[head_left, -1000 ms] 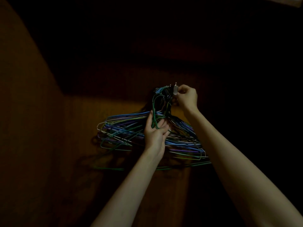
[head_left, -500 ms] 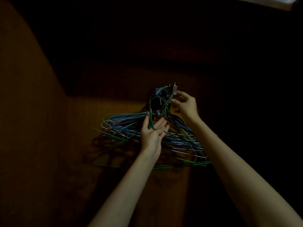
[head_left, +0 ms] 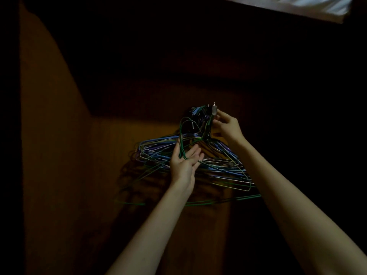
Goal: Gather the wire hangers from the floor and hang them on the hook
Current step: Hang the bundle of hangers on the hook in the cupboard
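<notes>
Your left hand [head_left: 183,165], fingers spread loose, has a green hanger [head_left: 183,139] across its palm. Your right hand [head_left: 228,128] pinches hanger necks by the metal hook [head_left: 214,110]. Wire hanger bundle [head_left: 218,165] hangs between them against a dim brown wooden wall [head_left: 59,155].

The room is dim, and most of the view is lost in deep shadow. A brown wooden panel [head_left: 139,195] with faint vertical grain fills the lower middle, lit in a warm orange tone. To its left, another wooden surface [head_left: 45,155] of the same colour runs up along the left edge, its upper boundary curving in the wide-angle view. Above both, a dark recess [head_left: 178,46] swallows all detail. At the top right corner a pale, whitish-grey strip [head_left: 309,4] catches light, the brightest spot in view; what it is cannot be told.
</notes>
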A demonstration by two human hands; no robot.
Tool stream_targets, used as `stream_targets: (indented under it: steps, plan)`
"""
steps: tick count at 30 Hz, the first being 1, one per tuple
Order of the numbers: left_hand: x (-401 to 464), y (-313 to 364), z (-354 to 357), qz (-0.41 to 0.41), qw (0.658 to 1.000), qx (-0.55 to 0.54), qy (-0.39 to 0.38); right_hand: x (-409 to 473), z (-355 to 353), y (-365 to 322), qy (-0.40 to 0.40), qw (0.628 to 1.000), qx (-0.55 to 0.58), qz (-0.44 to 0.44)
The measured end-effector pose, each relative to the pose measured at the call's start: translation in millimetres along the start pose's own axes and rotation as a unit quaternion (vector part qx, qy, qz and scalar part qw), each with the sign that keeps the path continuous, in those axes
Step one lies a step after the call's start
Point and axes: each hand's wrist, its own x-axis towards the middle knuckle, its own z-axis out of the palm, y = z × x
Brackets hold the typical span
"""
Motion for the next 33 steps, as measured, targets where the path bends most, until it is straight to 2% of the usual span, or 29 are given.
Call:
stream_targets:
  steps: [4,7,9,13,15,24,30,33]
  plan:
    - [-6,0,-3,-0.005,1.0,0.01,0.004,-22,-3,-6,0.028,0.999,-0.023,-0.018]
    - [-14,-1,-5,-0.005,1.0,0.024,0.011,-54,-10,-9,0.018,0.995,-0.098,-0.021]
    - [-19,-1,-7,-0.006,1.0,0.024,0.015,-78,-17,-9,-0.019,0.988,-0.152,-0.018]
    - [-29,0,-11,-0.009,0.999,0.025,0.023,-124,-27,-7,-0.161,0.953,-0.256,0.03]
    - [-35,-1,-12,-0.011,0.999,0.031,0.021,-137,-28,-4,-0.196,0.939,-0.277,0.049]
    - [-64,6,-20,-0.066,0.992,0.103,-0.015,-173,-22,-2,-0.138,0.948,-0.263,0.116]
    - [-82,9,-37,-0.072,0.986,0.144,-0.044,-195,-18,-6,-0.179,0.937,-0.244,0.174]
    - [-85,13,-41,-0.073,0.986,0.144,-0.051,-199,-17,-8,-0.177,0.943,-0.217,0.179]
